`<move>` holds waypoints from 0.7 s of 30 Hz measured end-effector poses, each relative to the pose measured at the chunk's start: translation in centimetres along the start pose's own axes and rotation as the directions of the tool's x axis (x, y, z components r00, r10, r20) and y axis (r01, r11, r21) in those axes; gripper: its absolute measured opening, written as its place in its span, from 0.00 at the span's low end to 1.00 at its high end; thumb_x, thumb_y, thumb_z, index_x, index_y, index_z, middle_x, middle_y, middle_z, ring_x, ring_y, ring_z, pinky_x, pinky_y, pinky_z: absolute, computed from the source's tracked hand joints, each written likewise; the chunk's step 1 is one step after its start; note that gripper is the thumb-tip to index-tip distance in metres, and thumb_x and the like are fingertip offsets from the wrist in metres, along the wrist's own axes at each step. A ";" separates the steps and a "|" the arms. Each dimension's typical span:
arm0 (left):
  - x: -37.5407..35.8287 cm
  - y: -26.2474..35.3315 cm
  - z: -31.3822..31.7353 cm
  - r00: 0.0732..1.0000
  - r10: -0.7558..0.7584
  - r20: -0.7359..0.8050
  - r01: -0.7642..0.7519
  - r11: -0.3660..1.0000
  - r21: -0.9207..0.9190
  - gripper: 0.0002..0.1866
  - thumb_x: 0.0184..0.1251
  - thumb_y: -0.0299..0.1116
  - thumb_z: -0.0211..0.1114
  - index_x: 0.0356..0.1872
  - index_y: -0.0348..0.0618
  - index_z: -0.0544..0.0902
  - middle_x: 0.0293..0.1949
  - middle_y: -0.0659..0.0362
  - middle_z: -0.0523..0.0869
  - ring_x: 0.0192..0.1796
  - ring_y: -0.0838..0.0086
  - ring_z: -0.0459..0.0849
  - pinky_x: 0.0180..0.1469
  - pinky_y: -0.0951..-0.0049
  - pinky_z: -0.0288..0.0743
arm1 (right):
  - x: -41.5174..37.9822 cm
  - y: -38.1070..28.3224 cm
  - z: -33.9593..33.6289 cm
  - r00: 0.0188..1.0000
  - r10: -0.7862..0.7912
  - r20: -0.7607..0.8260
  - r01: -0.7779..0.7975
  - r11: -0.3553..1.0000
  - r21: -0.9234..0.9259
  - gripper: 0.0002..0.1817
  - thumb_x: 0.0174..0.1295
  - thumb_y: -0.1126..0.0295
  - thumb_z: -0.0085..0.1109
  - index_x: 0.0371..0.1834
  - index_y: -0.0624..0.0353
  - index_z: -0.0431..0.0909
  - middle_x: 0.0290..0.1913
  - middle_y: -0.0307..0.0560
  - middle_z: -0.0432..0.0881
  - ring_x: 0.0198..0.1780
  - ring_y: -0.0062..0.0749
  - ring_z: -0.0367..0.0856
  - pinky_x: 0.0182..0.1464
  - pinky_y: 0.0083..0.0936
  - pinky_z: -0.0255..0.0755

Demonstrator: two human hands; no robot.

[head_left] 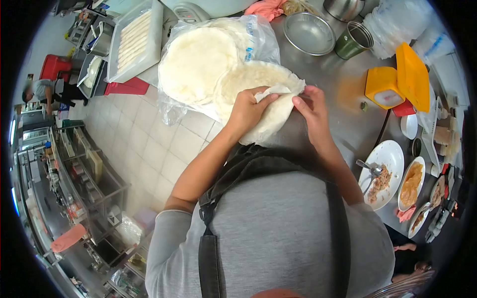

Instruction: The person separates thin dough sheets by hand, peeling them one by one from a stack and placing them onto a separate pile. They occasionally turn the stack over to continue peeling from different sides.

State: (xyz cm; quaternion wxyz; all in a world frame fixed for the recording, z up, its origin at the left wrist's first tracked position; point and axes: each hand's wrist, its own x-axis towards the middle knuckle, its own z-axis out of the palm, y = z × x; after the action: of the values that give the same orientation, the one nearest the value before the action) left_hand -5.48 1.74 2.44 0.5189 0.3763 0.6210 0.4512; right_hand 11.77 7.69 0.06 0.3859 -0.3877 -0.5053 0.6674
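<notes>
Several thin, pale round sheets [198, 62] lie stacked on a clear plastic bag [263, 37] at the counter's edge. One sheet [271, 119] is pulled toward my body and partly lifted, its upper edge folded over. My left hand [251, 109] pinches that folded edge between thumb and fingers. At the sheet's right corner, my right hand [312, 105] has its thumb and fingers close together on the edge. The lower part of the sheet hangs near my dark apron [263, 161].
A white tray of rolled pieces [156, 44] stands at upper left. Beyond my right hand are a metal bowl [309, 34], a green cup [354, 40], a yellow container [385, 87] and plates of food [392, 149]. Another person [42, 92] stands far left.
</notes>
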 end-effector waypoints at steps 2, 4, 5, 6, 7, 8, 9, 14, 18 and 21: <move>0.0 -0.6 0.5 0.978 0.198 -0.060 -0.190 0.975 0.119 0.11 0.66 0.32 0.64 0.41 0.35 0.85 0.29 0.57 0.86 0.32 0.78 0.82 0.36 0.78 0.75 | 0.3 -0.3 0.7 0.999 0.041 0.024 -0.042 0.999 0.033 0.26 0.61 0.66 0.65 0.56 0.68 0.66 0.50 0.48 0.75 0.49 0.26 0.75 0.48 0.22 0.70; -0.1 -0.5 0.4 0.983 0.161 -0.090 -0.160 0.987 0.022 0.11 0.66 0.31 0.63 0.43 0.34 0.84 0.32 0.57 0.86 0.34 0.77 0.82 0.38 0.77 0.75 | 0.6 -0.5 1.3 0.976 0.153 0.153 -0.160 0.986 0.039 0.18 0.61 0.68 0.63 0.49 0.67 0.73 0.44 0.46 0.80 0.44 0.24 0.78 0.46 0.20 0.71; -0.2 -0.5 0.3 0.985 0.123 -0.124 -0.134 0.988 -0.080 0.11 0.66 0.30 0.63 0.44 0.34 0.82 0.35 0.56 0.86 0.36 0.76 0.83 0.39 0.76 0.76 | 0.6 -0.5 1.5 0.977 0.154 0.149 -0.162 0.986 0.044 0.18 0.61 0.68 0.63 0.49 0.67 0.73 0.44 0.46 0.80 0.44 0.24 0.78 0.46 0.20 0.71; -0.3 -0.1 0.2 0.985 0.121 -0.120 -0.131 0.988 -0.078 0.11 0.66 0.30 0.63 0.44 0.34 0.82 0.35 0.56 0.86 0.36 0.76 0.83 0.39 0.76 0.76 | 0.5 -0.5 1.8 0.984 0.117 0.134 -0.134 0.983 0.126 0.14 0.61 0.71 0.62 0.47 0.67 0.75 0.42 0.45 0.81 0.42 0.23 0.79 0.46 0.20 0.71; -0.5 0.5 -0.1 0.982 0.033 -0.187 -0.089 0.950 -0.300 0.12 0.66 0.29 0.62 0.47 0.33 0.81 0.39 0.56 0.86 0.39 0.75 0.82 0.42 0.75 0.77 | 0.4 -0.5 1.9 0.990 0.082 0.118 -0.105 0.973 0.206 0.11 0.60 0.73 0.61 0.44 0.66 0.77 0.40 0.45 0.82 0.40 0.22 0.80 0.46 0.20 0.71; -0.7 1.1 -0.4 0.970 -0.068 -0.234 -0.062 0.858 -0.509 0.13 0.66 0.28 0.62 0.49 0.33 0.79 0.43 0.55 0.85 0.41 0.73 0.82 0.44 0.73 0.77 | 0.3 -0.6 2.0 0.989 0.086 0.119 -0.109 0.972 0.206 0.11 0.60 0.73 0.61 0.44 0.66 0.77 0.40 0.45 0.82 0.40 0.22 0.80 0.46 0.20 0.71; -0.8 1.3 -0.9 0.966 -0.123 -0.229 -0.037 0.806 -0.591 0.15 0.66 0.27 0.62 0.52 0.33 0.77 0.46 0.54 0.83 0.45 0.72 0.82 0.49 0.71 0.77 | 0.3 -0.8 2.2 0.993 0.065 0.094 -0.091 0.945 0.314 0.11 0.60 0.75 0.60 0.45 0.66 0.77 0.41 0.45 0.83 0.41 0.23 0.80 0.47 0.20 0.72; -1.5 0.3 -1.7 0.973 -0.088 -0.214 -0.047 0.829 -0.557 0.18 0.64 0.28 0.64 0.54 0.34 0.76 0.49 0.55 0.82 0.49 0.72 0.80 0.54 0.72 0.73 | 0.6 -0.4 1.9 0.996 0.080 0.047 -0.092 0.883 0.460 0.21 0.55 0.83 0.53 0.54 0.66 0.70 0.49 0.47 0.79 0.48 0.26 0.79 0.52 0.24 0.71; -3.4 1.6 -3.1 0.987 0.072 0.146 -0.038 0.974 -0.224 0.29 0.59 0.34 0.70 0.60 0.36 0.72 0.52 0.55 0.80 0.55 0.73 0.77 0.57 0.74 0.70 | 1.5 -1.9 1.9 0.987 0.129 0.095 -0.155 0.917 0.367 0.25 0.51 0.86 0.49 0.57 0.66 0.67 0.50 0.47 0.78 0.50 0.28 0.77 0.54 0.26 0.71; -4.5 3.3 -5.0 0.858 0.186 0.478 -0.046 0.956 -0.291 0.45 0.51 0.57 0.72 0.65 0.38 0.65 0.54 0.52 0.78 0.58 0.68 0.76 0.58 0.68 0.70 | 1.3 -3.3 2.9 0.972 0.159 0.172 -0.213 0.905 0.368 0.28 0.49 0.86 0.47 0.58 0.66 0.66 0.50 0.47 0.77 0.52 0.30 0.76 0.55 0.27 0.69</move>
State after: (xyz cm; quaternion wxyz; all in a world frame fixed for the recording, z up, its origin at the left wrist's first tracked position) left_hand -9.57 -2.25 7.20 0.6799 0.4433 0.3738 0.4488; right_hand 8.99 8.45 3.69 0.3529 -0.3041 -0.3511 0.8122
